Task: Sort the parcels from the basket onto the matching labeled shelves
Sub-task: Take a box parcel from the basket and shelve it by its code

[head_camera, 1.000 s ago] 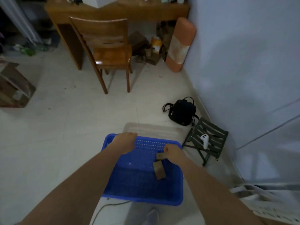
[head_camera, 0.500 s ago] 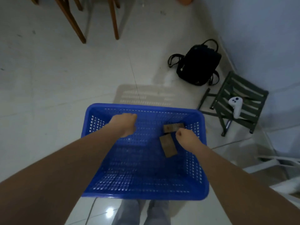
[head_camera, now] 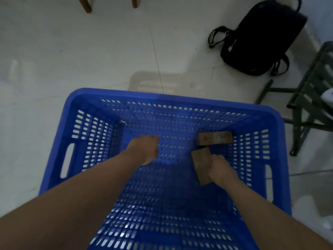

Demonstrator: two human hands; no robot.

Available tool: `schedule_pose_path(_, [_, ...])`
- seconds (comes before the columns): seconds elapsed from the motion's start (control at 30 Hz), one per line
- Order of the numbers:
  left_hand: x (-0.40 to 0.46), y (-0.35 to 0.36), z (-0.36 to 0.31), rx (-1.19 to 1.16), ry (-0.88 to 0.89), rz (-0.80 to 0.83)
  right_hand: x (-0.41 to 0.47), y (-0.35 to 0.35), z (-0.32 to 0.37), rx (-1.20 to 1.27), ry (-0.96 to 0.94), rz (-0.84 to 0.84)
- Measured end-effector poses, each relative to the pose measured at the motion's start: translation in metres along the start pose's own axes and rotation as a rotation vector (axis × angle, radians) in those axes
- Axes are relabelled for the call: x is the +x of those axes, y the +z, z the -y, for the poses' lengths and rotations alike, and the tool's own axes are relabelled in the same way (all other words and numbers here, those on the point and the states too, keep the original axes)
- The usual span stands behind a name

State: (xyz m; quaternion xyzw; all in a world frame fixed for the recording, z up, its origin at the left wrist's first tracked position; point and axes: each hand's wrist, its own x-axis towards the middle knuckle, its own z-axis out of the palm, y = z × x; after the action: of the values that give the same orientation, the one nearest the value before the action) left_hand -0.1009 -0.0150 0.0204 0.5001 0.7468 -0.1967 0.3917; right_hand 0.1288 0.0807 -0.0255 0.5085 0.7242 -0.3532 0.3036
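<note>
Two brown cardboard parcels lie on the floor of the blue basket [head_camera: 84, 98], in its right half. The near parcel [head_camera: 200, 164] is a flat rectangular box whose long axis runs away from us, tilted slightly leftward at its far end. The far parcel [head_camera: 214, 138], with handwriting and clear tape on its face, lies crosswise, its long axis left to right, touching or just beyond the near one's far end. Our right hand [head_camera: 222, 171] rests on the near parcel's right edge with fingers curled; we cannot tell whether it grips. Our left hand [head_camera: 144, 149] is loosely curled above the basket floor and holds nothing. The basket is rigid perforated plastic with slotted walls and cut-out handles. It stands on pale, glossy floor tiles. Beyond it sit a black backpack [head_camera: 261, 38], a dark green slatted stool [head_camera: 313, 98] and wooden chair legs [head_camera: 87, 4].
</note>
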Motion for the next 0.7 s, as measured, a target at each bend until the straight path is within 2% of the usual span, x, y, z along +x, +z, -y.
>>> schedule_pose_path(0.17, [0.035,0.049,-0.012,-0.041,-0.022,0.024,0.031,0.024,-0.015,-0.027,0.112,-0.039])
schedule_pose_path(0.3, [0.056,0.085,-0.024,-0.068,-0.03,0.037,0.06,0.045,-0.028,0.01,0.214,-0.006])
schedule_pose_path(0.47, [0.08,0.12,-0.026,-0.054,0.001,0.078,0.091,0.088,-0.03,0.016,0.226,0.047])
schedule_pose_path(0.6, [0.09,0.14,-0.014,-0.086,-0.02,0.094,0.099,0.109,-0.023,-0.075,0.306,-0.095])
schedule_pose_path(0.7, [0.079,0.141,-0.004,-0.152,-0.059,0.093,0.09,0.101,-0.02,0.087,0.261,-0.072])
